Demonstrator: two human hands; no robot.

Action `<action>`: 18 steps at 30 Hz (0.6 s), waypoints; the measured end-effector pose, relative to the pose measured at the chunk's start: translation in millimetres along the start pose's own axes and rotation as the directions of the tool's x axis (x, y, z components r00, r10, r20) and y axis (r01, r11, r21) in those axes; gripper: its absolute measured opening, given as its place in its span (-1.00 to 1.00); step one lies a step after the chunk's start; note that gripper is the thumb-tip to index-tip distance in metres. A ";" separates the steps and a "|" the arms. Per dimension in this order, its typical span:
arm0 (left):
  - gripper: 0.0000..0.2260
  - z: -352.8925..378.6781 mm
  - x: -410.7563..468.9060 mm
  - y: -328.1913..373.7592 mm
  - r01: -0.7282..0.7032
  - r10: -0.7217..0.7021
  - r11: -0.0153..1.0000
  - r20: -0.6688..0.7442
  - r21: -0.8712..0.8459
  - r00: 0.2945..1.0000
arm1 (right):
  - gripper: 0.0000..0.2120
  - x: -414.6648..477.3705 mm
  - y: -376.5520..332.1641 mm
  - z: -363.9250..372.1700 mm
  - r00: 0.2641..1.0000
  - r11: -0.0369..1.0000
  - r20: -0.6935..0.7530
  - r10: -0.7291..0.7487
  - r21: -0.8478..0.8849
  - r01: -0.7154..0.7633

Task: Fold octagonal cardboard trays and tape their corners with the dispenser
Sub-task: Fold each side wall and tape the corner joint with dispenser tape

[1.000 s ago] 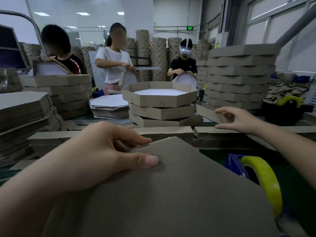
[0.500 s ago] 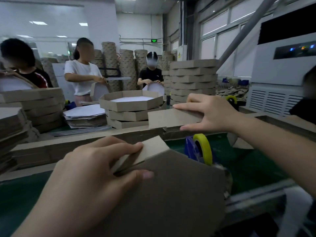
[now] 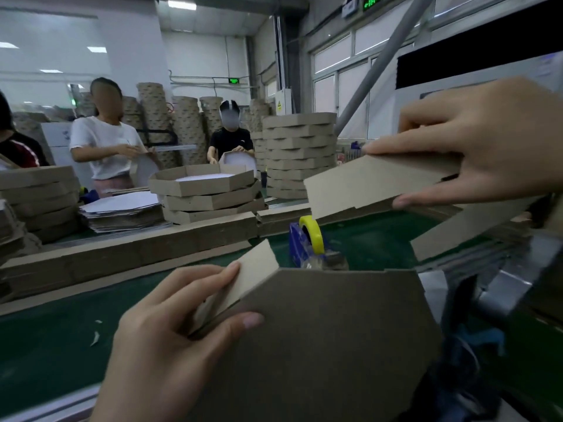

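Note:
A flat brown octagonal cardboard blank (image 3: 329,339) fills the lower middle, held up over the green table (image 3: 54,339). My left hand (image 3: 170,333) pinches its left side flap, thumb on the panel and fingers behind the flap. My right hand (image 3: 475,147) grips a second cardboard piece (image 3: 371,184) at the upper right, raised above the table. Between them stands the blue tape dispenser (image 3: 297,242) with a yellow tape roll (image 3: 312,233), partly hidden behind the blank's top edge.
A long cardboard strip (image 3: 128,254) runs along the table's far side. Beyond it are stacked folded trays (image 3: 207,193), a pile of white sheets (image 3: 122,208), tall tray stacks (image 3: 298,153) and three people working. Metal machinery (image 3: 511,287) stands at the right.
The view has swung right and closer. My right hand has lifted its cardboard piece up and to the right. My left hand keeps its hold on the blank's flap.

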State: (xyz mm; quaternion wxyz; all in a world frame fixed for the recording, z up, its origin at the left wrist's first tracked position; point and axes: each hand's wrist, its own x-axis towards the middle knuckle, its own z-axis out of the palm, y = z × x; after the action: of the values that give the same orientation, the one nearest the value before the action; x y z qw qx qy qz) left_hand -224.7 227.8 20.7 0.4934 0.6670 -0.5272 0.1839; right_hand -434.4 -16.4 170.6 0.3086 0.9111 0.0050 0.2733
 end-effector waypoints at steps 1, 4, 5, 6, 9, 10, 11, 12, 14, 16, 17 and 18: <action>-0.53 1.8 -6.4 0.0 0.004 -0.004 1.000 -0.004 -0.023 1.000 | -0.31 -5.5 -5.6 -3.9 1.000 1.000 0.020 -0.016 0.015 0.015; -0.55 6.7 -23.6 -6.0 0.013 -0.015 0.998 -0.020 -0.058 1.000 | -0.31 -18.3 -29.9 0.3 0.998 0.995 0.051 -0.026 0.096 0.021; -0.56 7.9 -28.8 -9.2 0.019 -0.020 0.998 -0.018 -0.061 1.000 | -0.33 -21.7 -40.1 7.4 0.998 0.991 0.053 -0.027 0.131 0.019; -0.57 8.7 -33.4 -12.5 0.024 -0.024 0.998 -0.012 -0.061 1.000 | -0.35 -25.0 -50.6 17.0 0.998 0.986 0.053 -0.030 0.168 0.020; -0.54 11.1 -43.2 -21.1 0.030 -0.029 0.998 0.015 -0.052 0.999 | -0.40 -31.4 -80.0 51.1 0.999 0.944 0.046 -0.006 0.329 -0.010; -0.53 12.2 -46.0 -23.5 0.035 -0.034 0.998 0.019 -0.051 0.999 | -0.41 -32.9 -87.6 62.5 0.999 0.919 0.048 0.013 0.393 -0.031; -0.53 13.3 -48.1 -26.0 0.045 -0.044 0.998 0.019 -0.053 0.999 | -0.41 -34.0 -93.5 73.4 0.998 0.892 0.049 0.034 0.450 -0.053; -0.53 14.4 -49.9 -28.9 0.055 -0.054 0.997 0.018 -0.055 0.998 | -0.41 -34.8 -98.4 83.6 0.997 0.865 0.049 0.054 0.497 -0.071; -0.56 16.1 -53.3 -35.1 0.067 -0.066 0.997 0.020 -0.044 0.998 | -0.41 -35.2 -106.0 101.5 0.996 0.818 0.043 0.078 0.568 -0.088; -0.54 17.6 -55.8 -40.3 0.078 -0.077 0.996 0.031 -0.047 0.997 | -0.41 -34.2 -110.8 115.9 0.996 0.787 0.030 0.078 0.612 -0.080; -0.53 18.7 -56.7 -43.0 0.088 -0.086 0.994 0.039 -0.058 0.996 | -0.41 -33.5 -112.1 122.2 0.997 0.773 0.025 0.078 0.630 -0.076; -0.54 19.8 -57.6 -45.3 0.099 -0.096 0.992 0.044 -0.073 0.994 | -0.41 -32.9 -112.9 127.6 0.997 0.759 0.024 0.080 0.646 -0.076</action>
State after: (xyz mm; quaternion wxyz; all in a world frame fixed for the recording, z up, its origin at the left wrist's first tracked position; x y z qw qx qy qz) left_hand -211.7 239.0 -53.3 0.5157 0.6766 -0.5102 0.1263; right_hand -380.4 -2.3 6.2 -0.0356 0.9603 0.0618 0.2698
